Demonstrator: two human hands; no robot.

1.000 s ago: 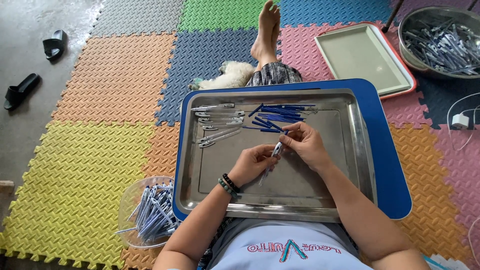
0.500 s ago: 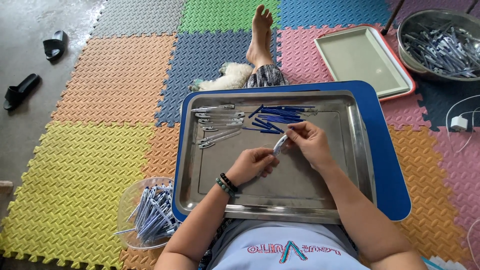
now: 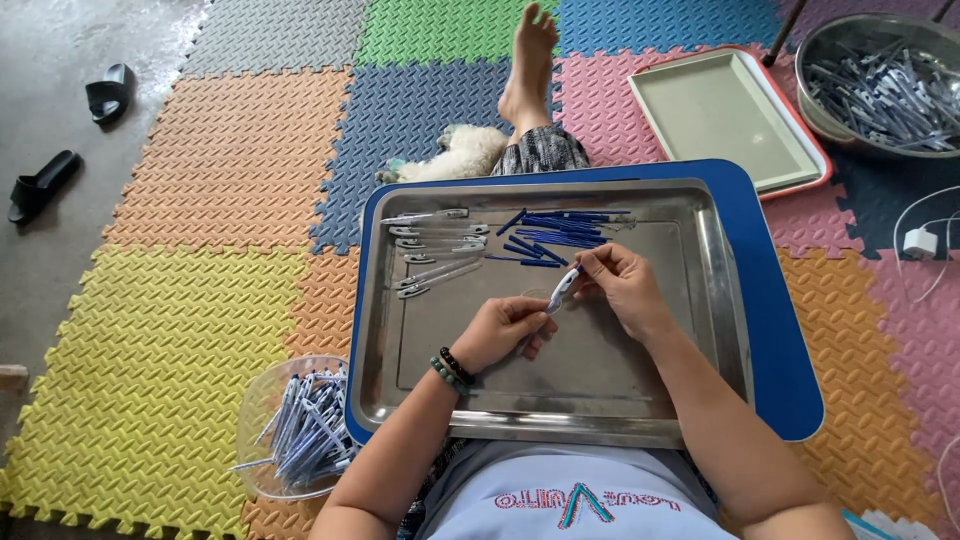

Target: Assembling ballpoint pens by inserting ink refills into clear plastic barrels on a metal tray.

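Note:
My left hand (image 3: 503, 328) and my right hand (image 3: 620, 285) meet over the middle of a steel tray (image 3: 720, 290) on my lap. Between them they hold one white and blue pen (image 3: 562, 288), tilted up to the right, with both sets of fingers on it. Several clear pen barrels (image 3: 435, 245) lie in rows at the tray's back left. A bundle of thin blue refills (image 3: 558, 230) lies at the back centre, just beyond my right hand.
The tray rests on a blue board (image 3: 790, 360). A clear bowl of finished pens (image 3: 300, 430) stands at my left on foam floor mats. A pale green tray (image 3: 720, 115) and a metal basin of pen parts (image 3: 885, 80) sit back right. My bare foot (image 3: 528, 60) stretches ahead.
Both hands have lifted slightly toward the tray's middle, and the pen between them now points more steeply up to the right.

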